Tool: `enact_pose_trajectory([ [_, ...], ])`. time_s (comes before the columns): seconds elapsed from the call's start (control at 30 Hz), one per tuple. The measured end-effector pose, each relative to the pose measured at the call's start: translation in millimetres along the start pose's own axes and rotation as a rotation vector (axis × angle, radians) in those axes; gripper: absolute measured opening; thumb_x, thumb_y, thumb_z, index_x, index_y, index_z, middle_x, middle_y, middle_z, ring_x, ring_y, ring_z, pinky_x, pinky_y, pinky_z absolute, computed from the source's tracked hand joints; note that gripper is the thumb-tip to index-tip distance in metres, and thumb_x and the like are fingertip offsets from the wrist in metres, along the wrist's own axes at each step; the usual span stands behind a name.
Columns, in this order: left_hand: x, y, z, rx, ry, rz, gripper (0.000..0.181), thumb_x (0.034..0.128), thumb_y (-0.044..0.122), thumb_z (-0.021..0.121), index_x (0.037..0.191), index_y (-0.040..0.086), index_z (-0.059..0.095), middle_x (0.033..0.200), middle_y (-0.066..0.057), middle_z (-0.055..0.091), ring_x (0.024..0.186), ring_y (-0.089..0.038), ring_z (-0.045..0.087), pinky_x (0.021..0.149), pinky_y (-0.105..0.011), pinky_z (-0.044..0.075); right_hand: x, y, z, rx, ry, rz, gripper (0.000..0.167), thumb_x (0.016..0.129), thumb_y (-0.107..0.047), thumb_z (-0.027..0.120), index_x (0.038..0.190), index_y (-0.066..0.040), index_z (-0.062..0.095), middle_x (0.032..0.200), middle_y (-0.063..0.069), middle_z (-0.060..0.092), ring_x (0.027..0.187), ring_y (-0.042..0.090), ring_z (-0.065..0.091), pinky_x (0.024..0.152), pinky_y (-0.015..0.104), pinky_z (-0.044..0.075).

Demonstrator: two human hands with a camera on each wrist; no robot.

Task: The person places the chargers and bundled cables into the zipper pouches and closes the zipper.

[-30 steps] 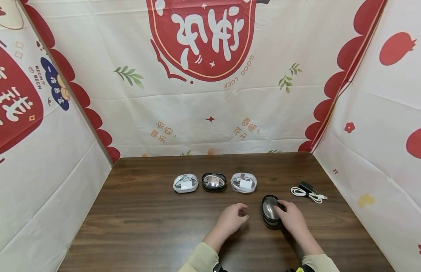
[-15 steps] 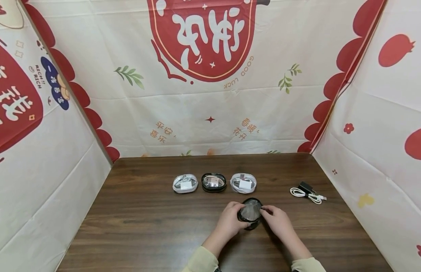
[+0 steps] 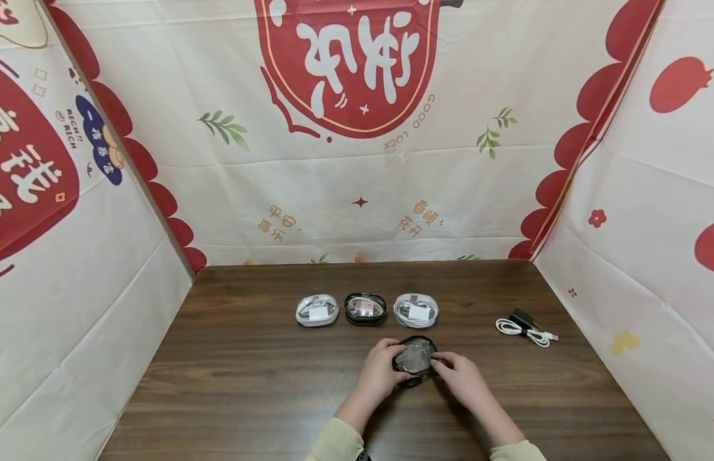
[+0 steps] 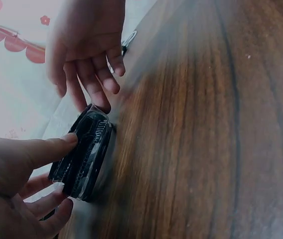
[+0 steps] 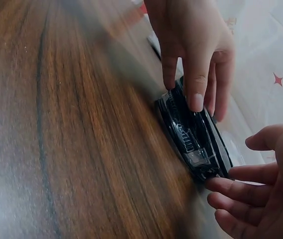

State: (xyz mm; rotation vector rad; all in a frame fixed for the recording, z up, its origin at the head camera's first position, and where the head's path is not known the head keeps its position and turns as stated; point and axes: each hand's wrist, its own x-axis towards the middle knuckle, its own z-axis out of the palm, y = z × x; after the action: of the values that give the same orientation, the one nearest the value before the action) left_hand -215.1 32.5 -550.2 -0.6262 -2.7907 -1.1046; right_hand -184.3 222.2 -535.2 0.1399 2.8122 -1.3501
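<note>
A black-rimmed oval case with a clear plastic top [image 3: 417, 355] is just above or on the brown table, near its middle. My left hand [image 3: 378, 371] grips its left end, the thumb on the near side and fingers on the far side. At the other end the fingertips of my right hand [image 3: 459, 376] touch the edge. In the right wrist view the right thumb [image 5: 263, 138] stands apart from the case. A ribbed black strip shows on the side of the case [image 4: 89, 149] in the left wrist view. What lies inside it is unclear.
Behind the hands, three oval packs stand in a row: a white one [image 3: 317, 311], a black one [image 3: 365, 308] and another white one [image 3: 415, 311]. At right lies a black plug [image 3: 521, 316] with a coiled white cable [image 3: 509, 327]. Printed cloth [image 3: 357, 173] surrounds the table.
The case has moved left from the right side to in front of the right white pack. My left hand has taken hold of it. My right hand has loosened and now touches its right end.
</note>
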Motion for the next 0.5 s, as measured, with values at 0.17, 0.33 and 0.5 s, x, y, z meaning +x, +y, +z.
enact_pose_trajectory([
  [0.17, -0.3, -4.6, -3.3, -0.026, -0.011, -0.020, 0.043, 0.0723, 0.017, 0.086, 0.112, 0.008, 0.072, 0.122, -0.007, 0.061, 0.110, -0.026, 0.058, 0.094, -0.035, 0.046, -2.5, -3, 0, 0.029, 0.001, -0.012, 0.029, 0.093, -0.014, 0.062, 0.117, 0.002, 0.065, 0.089, 0.003, 0.068, 0.072, 0.013, 0.060, 0.069, 0.030, 0.047],
  [0.33, -1.2, -4.7, -6.4, -0.063, 0.011, -0.042, 0.044, 0.0737, 0.018, 0.086, 0.114, 0.008, 0.071, 0.122, -0.008, 0.060, 0.111, -0.026, 0.058, 0.094, -0.037, 0.046, -6.0, -8, 2, 0.011, 0.051, -0.055, 0.023, 0.090, -0.011, 0.066, 0.110, 0.000, 0.068, 0.086, 0.000, 0.065, 0.077, 0.012, 0.058, 0.072, 0.030, 0.047],
  [0.5, -2.0, -4.9, -6.7, -0.157, 0.040, -0.079, 0.046, 0.0717, 0.014, 0.087, 0.113, 0.006, 0.070, 0.116, -0.008, 0.060, 0.105, -0.024, 0.060, 0.091, -0.035, 0.048, -9.1, -15, 9, -0.006, 0.034, -0.122, 0.021, 0.087, -0.008, 0.068, 0.106, 0.001, 0.069, 0.083, -0.001, 0.063, 0.078, 0.013, 0.057, 0.071, 0.029, 0.048],
])
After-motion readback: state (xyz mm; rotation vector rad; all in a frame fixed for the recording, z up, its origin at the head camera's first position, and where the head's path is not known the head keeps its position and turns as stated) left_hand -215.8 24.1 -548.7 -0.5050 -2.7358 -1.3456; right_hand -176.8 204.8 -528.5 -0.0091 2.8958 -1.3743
